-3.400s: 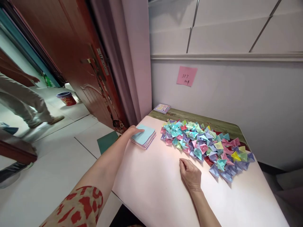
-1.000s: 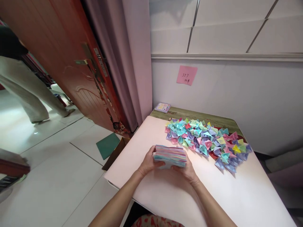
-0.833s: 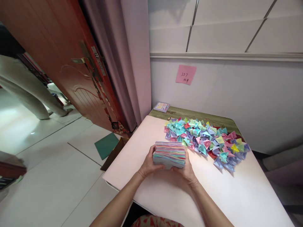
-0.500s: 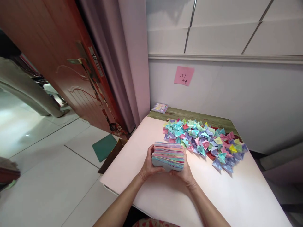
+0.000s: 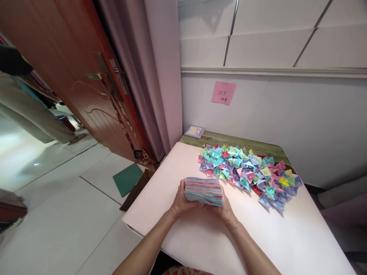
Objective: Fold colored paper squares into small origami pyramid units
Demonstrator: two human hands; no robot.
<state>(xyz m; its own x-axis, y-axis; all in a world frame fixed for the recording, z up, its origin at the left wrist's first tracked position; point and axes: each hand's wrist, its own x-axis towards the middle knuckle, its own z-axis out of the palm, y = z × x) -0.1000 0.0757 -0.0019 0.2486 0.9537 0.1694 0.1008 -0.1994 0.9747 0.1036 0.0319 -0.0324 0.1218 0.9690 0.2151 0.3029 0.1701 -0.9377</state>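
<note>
Between my two hands is a thick stack of coloured paper sheets [image 5: 203, 191], its many-layered edge facing me. My left hand [image 5: 183, 200] grips the stack's left end, thumb along the near lower side. At the right end my right hand [image 5: 225, 210] is closed on the same stack, with its far fingers hidden. Beyond the stack, a heap of folded paper pieces [image 5: 246, 168] in blue, pink, purple, green and yellow spreads over the pale pink table top [image 5: 160, 183].
A small pack of cards or notes [image 5: 195, 132] lies at the table's back left corner. The pink paper note [image 5: 224, 93] is stuck on the wall. Left of the table are a cardboard box [image 5: 137, 191], a green sheet [image 5: 127, 178] and a wooden door [image 5: 94, 84]. A person's legs [image 5: 34, 110] show beyond.
The stack has tipped slightly, so a bit more of its top shows, and it sits a little lower. Both hands keep their hold. The view has shifted slightly.
</note>
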